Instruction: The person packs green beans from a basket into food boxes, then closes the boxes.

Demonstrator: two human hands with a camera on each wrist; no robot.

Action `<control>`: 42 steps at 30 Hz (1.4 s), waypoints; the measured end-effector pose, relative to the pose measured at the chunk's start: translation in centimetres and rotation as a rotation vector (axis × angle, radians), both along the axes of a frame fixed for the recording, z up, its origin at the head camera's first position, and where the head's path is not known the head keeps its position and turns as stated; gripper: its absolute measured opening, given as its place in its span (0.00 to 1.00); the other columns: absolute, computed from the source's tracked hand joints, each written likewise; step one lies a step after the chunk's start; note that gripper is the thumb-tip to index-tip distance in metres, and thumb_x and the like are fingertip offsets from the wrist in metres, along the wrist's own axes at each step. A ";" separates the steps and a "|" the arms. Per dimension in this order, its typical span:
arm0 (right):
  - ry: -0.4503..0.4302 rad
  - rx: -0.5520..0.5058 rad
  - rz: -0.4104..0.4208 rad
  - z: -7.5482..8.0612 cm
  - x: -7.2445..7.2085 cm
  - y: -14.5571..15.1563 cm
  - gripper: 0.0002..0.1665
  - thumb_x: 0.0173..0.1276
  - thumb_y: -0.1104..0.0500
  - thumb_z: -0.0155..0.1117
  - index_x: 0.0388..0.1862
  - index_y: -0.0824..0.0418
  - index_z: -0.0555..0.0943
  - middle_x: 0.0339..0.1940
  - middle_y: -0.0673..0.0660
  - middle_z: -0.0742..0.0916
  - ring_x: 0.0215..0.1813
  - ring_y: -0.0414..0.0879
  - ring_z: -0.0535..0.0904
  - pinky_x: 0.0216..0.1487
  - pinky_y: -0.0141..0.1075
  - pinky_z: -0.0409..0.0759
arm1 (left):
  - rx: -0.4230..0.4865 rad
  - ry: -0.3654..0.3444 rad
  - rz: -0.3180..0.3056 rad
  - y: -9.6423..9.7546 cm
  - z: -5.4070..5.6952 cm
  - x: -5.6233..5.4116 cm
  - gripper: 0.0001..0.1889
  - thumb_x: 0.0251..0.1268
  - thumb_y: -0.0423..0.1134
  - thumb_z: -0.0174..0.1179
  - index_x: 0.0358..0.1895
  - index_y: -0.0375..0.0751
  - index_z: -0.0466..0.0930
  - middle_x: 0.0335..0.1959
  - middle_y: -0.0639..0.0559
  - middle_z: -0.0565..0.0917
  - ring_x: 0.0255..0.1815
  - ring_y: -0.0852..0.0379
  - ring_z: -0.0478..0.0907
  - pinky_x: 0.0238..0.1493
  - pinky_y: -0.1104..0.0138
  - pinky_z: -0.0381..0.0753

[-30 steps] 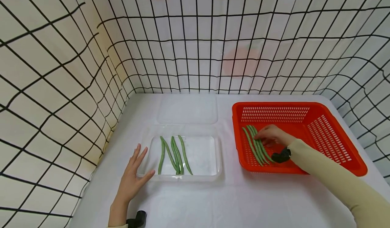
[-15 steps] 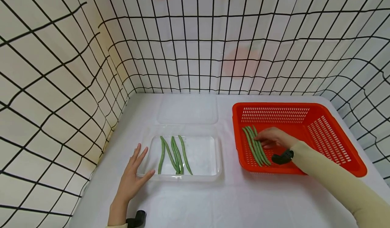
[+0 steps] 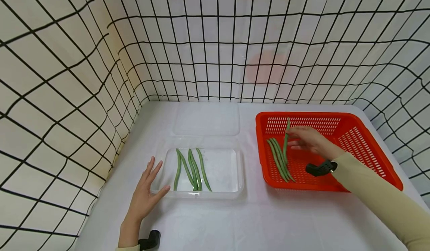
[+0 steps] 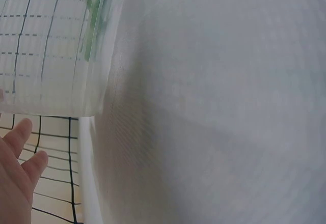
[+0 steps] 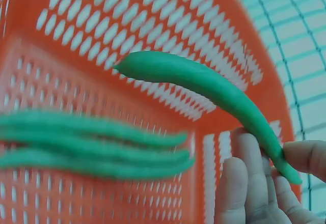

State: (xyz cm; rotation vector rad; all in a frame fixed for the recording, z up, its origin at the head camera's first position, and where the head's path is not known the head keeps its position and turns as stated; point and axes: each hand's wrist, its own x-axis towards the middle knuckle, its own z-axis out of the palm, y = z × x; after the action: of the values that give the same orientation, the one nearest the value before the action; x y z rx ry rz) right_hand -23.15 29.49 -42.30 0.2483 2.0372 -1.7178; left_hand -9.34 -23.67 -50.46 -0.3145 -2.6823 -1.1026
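Note:
My right hand (image 3: 307, 139) pinches one green bean (image 5: 204, 81) near its end, thumb against fingers, raised above the floor of the red plastic basket (image 3: 362, 126). Below it, a few more green beans (image 3: 277, 159) lie side by side at the basket's left; they are blurred in the right wrist view. On the left stands a clear plastic container (image 3: 215, 195) with several green beans (image 3: 196, 171) laid lengthwise inside. My left hand (image 3: 142, 198) is spread at the container's near left corner, fingers straight. The left wrist view catches only part of that hand, beside the container's clear wall (image 4: 46, 76).
A clear flat lid (image 3: 206, 120) lies on the white-covered table (image 3: 268, 221) behind the container. Black wire mesh (image 3: 218, 53) rises along the back and both sides of the table.
My right hand has drawn one bean away from the basket's bunch, lifting it up and slightly to the right. The left hand and the container have stayed in place.

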 end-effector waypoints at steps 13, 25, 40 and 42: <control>-0.012 -0.049 0.032 2.2 0.6 -8.3 0.30 0.69 0.52 0.61 0.61 0.70 0.69 0.43 0.58 0.81 0.31 0.44 0.83 0.38 0.36 0.83 | 0.008 0.004 0.014 0.2 0.1 0.0 0.43 0.52 0.44 0.71 0.73 0.54 0.60 0.76 0.55 0.48 0.74 0.42 0.46 0.69 0.46 0.45; -0.033 -0.062 0.169 1.5 0.7 -16.3 0.22 0.69 0.56 0.61 0.55 0.68 0.73 0.41 0.63 0.85 0.31 0.51 0.85 0.37 0.41 0.83 | 0.019 -0.001 0.016 0.2 0.1 0.0 0.43 0.51 0.43 0.72 0.72 0.52 0.61 0.76 0.57 0.48 0.73 0.39 0.46 0.65 0.38 0.49; -0.044 -0.046 0.322 -0.6 2.3 -22.3 0.20 0.68 0.61 0.61 0.55 0.70 0.74 0.46 0.65 0.83 0.34 0.53 0.85 0.35 0.40 0.83 | 0.018 0.006 0.005 0.1 -0.1 -0.1 0.44 0.51 0.42 0.71 0.73 0.54 0.60 0.76 0.52 0.50 0.73 0.38 0.46 0.68 0.43 0.46; -0.039 -0.042 0.339 -0.6 2.5 -22.3 0.21 0.68 0.61 0.60 0.56 0.70 0.74 0.49 0.67 0.82 0.35 0.54 0.85 0.36 0.40 0.83 | 0.015 0.007 0.011 0.0 0.0 0.0 0.44 0.51 0.41 0.72 0.73 0.55 0.60 0.76 0.53 0.50 0.73 0.38 0.46 0.67 0.41 0.47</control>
State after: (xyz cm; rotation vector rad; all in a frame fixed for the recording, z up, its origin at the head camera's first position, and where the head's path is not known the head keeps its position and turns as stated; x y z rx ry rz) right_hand -20.63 7.22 -42.87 -0.0744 1.8852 -1.5293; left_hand -9.36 -23.64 -50.48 -0.3004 -2.6655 -1.1164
